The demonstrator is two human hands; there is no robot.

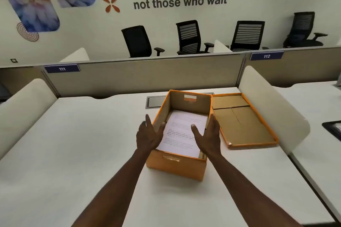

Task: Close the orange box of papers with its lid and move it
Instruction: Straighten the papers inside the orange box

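Observation:
An orange box (177, 167) stands open in the middle of the white desk, with a stack of printed papers (184, 131) lying flat inside it. Its lid (243, 121) lies upside down on the desk just to the right of the box, brown inside with an orange rim. My left hand (149, 134) hovers by the box's left wall with fingers spread. My right hand (208, 134) hovers over the box's right wall, also spread. Neither hand holds anything.
A grey cable hatch (156, 101) is set into the desk behind the box. Curved white dividers (273, 114) flank the desk left and right. A partition (147, 77) runs along the back, with black office chairs beyond. A dark object (334, 127) sits at the right edge.

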